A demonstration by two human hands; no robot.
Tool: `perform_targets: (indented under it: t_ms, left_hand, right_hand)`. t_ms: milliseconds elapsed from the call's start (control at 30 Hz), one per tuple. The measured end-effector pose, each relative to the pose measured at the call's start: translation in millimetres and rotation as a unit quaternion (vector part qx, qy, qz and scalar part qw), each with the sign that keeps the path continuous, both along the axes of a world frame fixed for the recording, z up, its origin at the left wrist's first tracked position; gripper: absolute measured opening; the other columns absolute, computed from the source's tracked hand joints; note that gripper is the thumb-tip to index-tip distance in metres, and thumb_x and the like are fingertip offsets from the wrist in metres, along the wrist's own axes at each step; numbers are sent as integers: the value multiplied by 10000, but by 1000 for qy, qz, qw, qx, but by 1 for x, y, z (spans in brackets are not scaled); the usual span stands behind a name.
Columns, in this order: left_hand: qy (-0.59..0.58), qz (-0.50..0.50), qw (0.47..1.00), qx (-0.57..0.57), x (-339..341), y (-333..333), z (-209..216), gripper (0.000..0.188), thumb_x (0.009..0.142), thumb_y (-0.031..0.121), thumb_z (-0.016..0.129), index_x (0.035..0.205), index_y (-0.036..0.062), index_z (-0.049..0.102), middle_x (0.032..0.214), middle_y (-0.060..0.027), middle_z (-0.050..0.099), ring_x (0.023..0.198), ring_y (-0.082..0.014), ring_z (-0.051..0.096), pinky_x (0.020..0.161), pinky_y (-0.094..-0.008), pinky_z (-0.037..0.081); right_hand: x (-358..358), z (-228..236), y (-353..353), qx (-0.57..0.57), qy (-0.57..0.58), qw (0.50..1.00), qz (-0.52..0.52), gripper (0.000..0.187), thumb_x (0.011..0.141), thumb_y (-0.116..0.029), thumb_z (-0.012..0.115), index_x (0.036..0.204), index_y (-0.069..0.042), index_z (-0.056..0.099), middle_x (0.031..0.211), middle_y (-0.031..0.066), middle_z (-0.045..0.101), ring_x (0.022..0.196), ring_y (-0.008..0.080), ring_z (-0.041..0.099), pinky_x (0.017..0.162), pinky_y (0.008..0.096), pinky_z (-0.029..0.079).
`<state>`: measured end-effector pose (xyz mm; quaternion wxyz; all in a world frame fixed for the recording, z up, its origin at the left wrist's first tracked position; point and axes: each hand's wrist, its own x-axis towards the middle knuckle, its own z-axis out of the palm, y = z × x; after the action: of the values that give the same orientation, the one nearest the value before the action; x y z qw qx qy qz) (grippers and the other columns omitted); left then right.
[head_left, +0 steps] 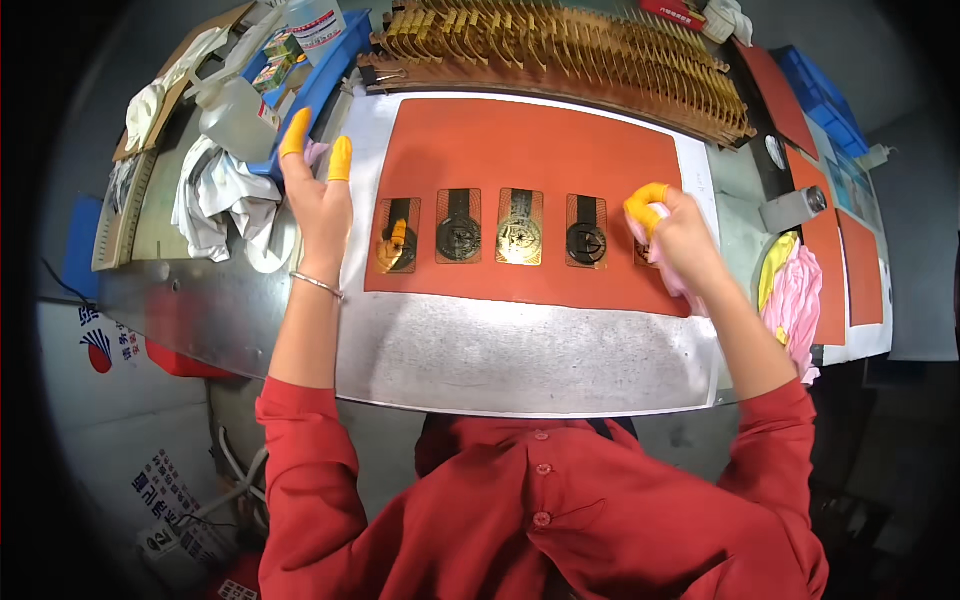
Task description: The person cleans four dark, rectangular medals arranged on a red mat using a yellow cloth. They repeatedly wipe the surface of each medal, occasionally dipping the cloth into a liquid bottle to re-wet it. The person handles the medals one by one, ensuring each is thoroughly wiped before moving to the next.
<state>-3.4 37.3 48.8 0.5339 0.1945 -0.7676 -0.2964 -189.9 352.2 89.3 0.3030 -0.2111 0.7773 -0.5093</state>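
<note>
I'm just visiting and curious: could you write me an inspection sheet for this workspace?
Surface: orange mat on a pale sheet, over a grey table.
Job's things: five dark-and-gold plates in a row, the rightmost partly hidden; pink cloth over there too.
Clutter: translucent jug, white cloth and blue tray at left; crumpled pink-and-yellow cloths at right.
Hands: left hand raised, yellow-tipped fingers spread; right hand closed on the pink cloth.
Cables: thin dark cord at far left.
Surroundings: rack of gold-coloured pieces behind the mat; blue crate at far right.
</note>
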Motion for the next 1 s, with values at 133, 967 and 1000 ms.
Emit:
perform_targets:
  t_ms: [133,967,1000]
  left_hand:
    - [-40,-1,999,-8,-7,2,-18,407,822,59,610,1204,-12,488,1175,-136,515,1105,-249,487,960,-325,364]
    - [-80,-35,995,-37,6,-13,-26,295,806,-2,563,1101,1,563,1031,-122,628,1037,-231,570,1030,-365,308]
    - [-83,-33,996,-31,8,-14,-30,292,807,-2,561,1099,0,564,1033,-121,627,1038,-232,570,1030,-365,308]
  right_hand:
    - [0,-41,-14,42,349,927,134,182,839,-167,588,802,11,591,692,128,577,622,258,557,569,363,439]
    - [13,-48,-34,136,469,853,181,197,804,-207,621,760,-16,617,708,178,601,641,346,592,573,418,468]
    - [14,-47,-36,142,473,851,178,205,803,-210,622,747,-13,615,704,180,600,638,350,591,571,421,467]
